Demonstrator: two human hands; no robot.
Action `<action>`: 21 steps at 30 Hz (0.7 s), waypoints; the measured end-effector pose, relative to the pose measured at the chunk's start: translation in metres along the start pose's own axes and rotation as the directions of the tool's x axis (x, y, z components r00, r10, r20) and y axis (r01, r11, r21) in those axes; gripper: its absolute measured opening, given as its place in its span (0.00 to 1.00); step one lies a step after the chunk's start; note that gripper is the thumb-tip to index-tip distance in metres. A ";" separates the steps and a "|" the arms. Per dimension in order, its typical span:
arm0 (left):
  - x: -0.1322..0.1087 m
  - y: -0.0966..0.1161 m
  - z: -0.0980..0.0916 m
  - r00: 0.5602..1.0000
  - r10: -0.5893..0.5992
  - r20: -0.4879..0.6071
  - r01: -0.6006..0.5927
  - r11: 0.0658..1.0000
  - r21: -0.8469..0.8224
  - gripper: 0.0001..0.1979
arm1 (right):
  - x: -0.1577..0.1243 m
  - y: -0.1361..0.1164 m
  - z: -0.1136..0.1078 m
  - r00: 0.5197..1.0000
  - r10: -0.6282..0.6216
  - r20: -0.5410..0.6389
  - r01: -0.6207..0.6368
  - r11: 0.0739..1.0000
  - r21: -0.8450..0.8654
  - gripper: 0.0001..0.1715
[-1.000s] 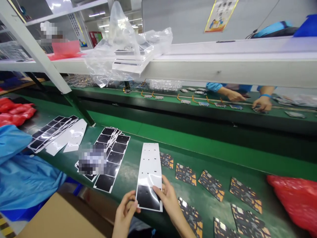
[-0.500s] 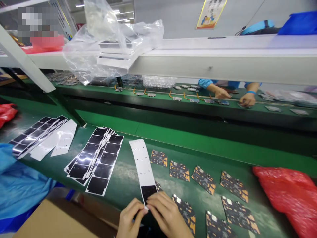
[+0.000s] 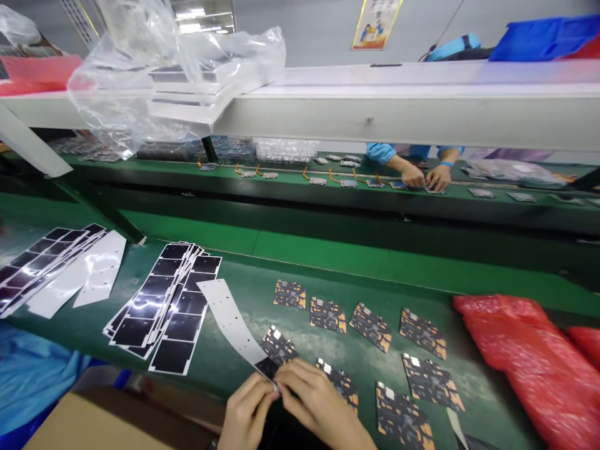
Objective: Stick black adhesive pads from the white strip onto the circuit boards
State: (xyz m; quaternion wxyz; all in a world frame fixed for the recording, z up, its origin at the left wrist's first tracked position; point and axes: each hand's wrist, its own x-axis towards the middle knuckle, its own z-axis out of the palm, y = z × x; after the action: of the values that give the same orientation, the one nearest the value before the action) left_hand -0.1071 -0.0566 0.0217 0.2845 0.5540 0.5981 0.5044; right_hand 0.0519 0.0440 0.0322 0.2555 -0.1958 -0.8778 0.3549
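A white backing strip (image 3: 230, 320) with one black rectangular sticker (image 3: 267, 367) at its near end bends up from my hands and leans left over the green bench. My left hand (image 3: 247, 409) pinches the strip's near end between thumb and fingers. Right beside it, my right hand (image 3: 319, 403) is closed at the same end, fingertips by the sticker's edge; whether a corner is lifted is hidden. Black and orange circuit boards lie around, one board (image 3: 279, 345) just beyond my right hand and another (image 3: 338, 382) partly behind it.
Left of the strip lies a pile of black sticker sheets (image 3: 157, 294), with more sheets (image 3: 51, 262) farther left. Red plastic bags (image 3: 525, 362) bulge at the right. A shelf (image 3: 398, 115) crosses above. Across the bench, a co-worker's hands (image 3: 424, 177) handle small boards.
The strip's far end has swung left and the strip curves more. Both my hands stay together at its near end. My view has turned slightly right; the co-worker's hands have come closer together.
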 end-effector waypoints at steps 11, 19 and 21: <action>-0.019 -0.038 0.013 0.742 -0.670 -0.006 0.495 0.555 -0.669 0.38 | -0.010 -0.009 0.028 0.992 0.036 -0.125 -0.026 0.996 0.083 0.09; -0.011 -0.007 0.024 0.760 -0.636 -0.132 0.463 0.672 -0.578 0.52 | -0.012 0.030 0.013 0.688 0.718 -0.103 -0.253 0.370 0.894 0.12; -0.011 -0.008 0.020 0.761 -0.610 -0.222 0.451 0.743 -0.495 0.56 | -0.019 0.040 -0.003 0.522 0.821 -0.231 -0.122 0.340 0.932 0.17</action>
State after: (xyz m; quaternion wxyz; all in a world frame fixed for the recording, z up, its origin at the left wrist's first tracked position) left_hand -0.0894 -0.0598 0.0053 0.4109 0.1781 0.6545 0.6092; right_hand 0.0749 0.0628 -0.0009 0.4882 -0.4353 -0.3161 0.6872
